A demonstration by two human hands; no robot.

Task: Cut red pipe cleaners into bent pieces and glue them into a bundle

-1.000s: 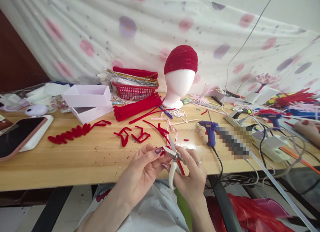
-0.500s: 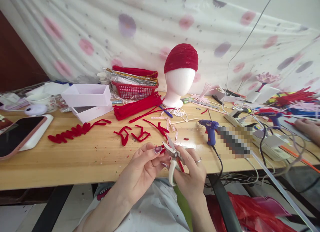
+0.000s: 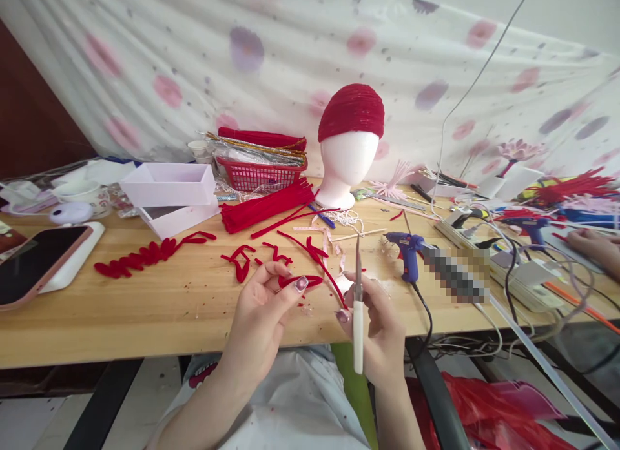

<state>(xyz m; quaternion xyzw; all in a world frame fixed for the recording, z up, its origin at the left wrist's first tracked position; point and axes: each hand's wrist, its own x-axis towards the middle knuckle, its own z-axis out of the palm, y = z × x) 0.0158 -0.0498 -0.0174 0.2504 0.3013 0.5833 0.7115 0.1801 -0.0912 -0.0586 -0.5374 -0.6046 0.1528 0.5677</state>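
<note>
**A:** Two hands hover at the near edge of the desk (image 3: 145, 308). What's in the left hand (image 3: 259, 305)?

**B:** A red chenille piece (image 3: 314, 280), pinched between thumb and fingertips. It's fuzzy and bright red. One end is bent into a narrow flat loop like a slim petal, and a thin straight tail slants down to the right.

**A:** Where does it sit?

**B:** Just above the desk's near middle, between the two hands. The tail's tip ends just beside the right thumb. I can't tell whether it touches the wood.

**A:** And the right hand (image 3: 382, 321)?

**B:** It's clenched around the scissors (image 3: 358, 330), which it holds upright. The white handle points down toward the lap. The metal blades are together and point up and away.

**A:** Is there similar red stuff nearby?

**B:** Plenty. Bent red scraps (image 3: 239, 259) lie just beyond the left hand. A chain of red petals (image 3: 140, 256) stretches off to the left. A thick bundle of red stems (image 3: 264, 208) lies farther back, in front of a red basket (image 3: 259, 177).

**A:** And behind those?

**B:** A white foam head (image 3: 347, 163) wears a red ribbed cap (image 3: 351, 111). A blue glue gun (image 3: 407, 250) lies to the right of the scissors. At the far right edge, another person's hand (image 3: 595, 248) rests on the desk.
</note>
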